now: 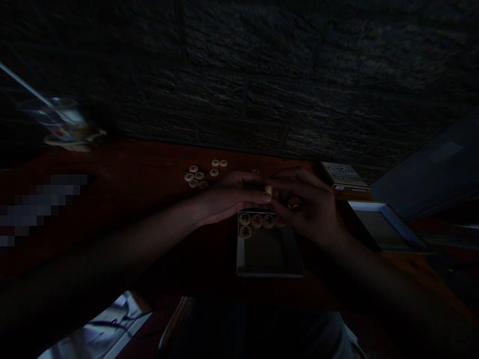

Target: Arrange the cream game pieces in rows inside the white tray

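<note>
Over the far edge of a shallow open box [269, 273], my two hands meet around a pale xiangqi piece [268, 190] seen edge-on. My left hand [234, 197] pinches it with the thumb on the near side. The curled fingers of my right hand [309, 204] close on it from the right. Inside the box, several round pieces [257, 221] with red or black characters line the far side, and one [245, 232] sits nearer at the left wall. Beyond my left hand, several loose pieces [199, 176] lie on the wooden table [149, 164].
A box lid or tray [385, 227] stands at the right, with a small printed box [344, 174] behind it. Far left, a clear cup [65, 119] with a straw rests on a coaster. A dark stone-textured wall [239, 75] borders the table's back. The scene is dim.
</note>
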Demonstrator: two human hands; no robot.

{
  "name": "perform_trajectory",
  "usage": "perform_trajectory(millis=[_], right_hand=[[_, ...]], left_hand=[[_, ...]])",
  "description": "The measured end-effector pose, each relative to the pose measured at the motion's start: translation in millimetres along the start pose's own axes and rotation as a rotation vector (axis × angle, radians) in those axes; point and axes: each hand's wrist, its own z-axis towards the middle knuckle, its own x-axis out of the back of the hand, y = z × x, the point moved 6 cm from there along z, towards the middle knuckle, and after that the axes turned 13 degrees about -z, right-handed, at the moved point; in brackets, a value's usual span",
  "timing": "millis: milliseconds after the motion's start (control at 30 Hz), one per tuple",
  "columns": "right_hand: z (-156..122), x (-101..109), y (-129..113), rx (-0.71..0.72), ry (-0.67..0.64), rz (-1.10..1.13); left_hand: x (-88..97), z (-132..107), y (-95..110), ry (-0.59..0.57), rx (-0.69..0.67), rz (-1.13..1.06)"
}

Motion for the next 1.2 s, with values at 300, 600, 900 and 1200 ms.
perform_trajectory(millis=[300, 600, 900, 1200], right_hand=[[0.4, -0.5, 0.6, -0.002, 0.008, 0.001], [-0.6, -0.1, 1.9, -0.007, 0.003, -0.008], [-0.7, -1.3, 1.3, 0.003, 0.004, 0.019], [0.9, 2.3, -1.1, 0.006, 0.029, -0.037]], left_hand=[[1.4, 0.3, -1.7, 0.038, 0.004, 0.044], [2.2, 0.5, -2.2, 0.017, 0.019, 0.045], [2.5, 0.3, -2.8, 0.011, 0.023, 0.057], [-0.2, 0.7, 1.7, 0.025, -0.045, 0.028]])
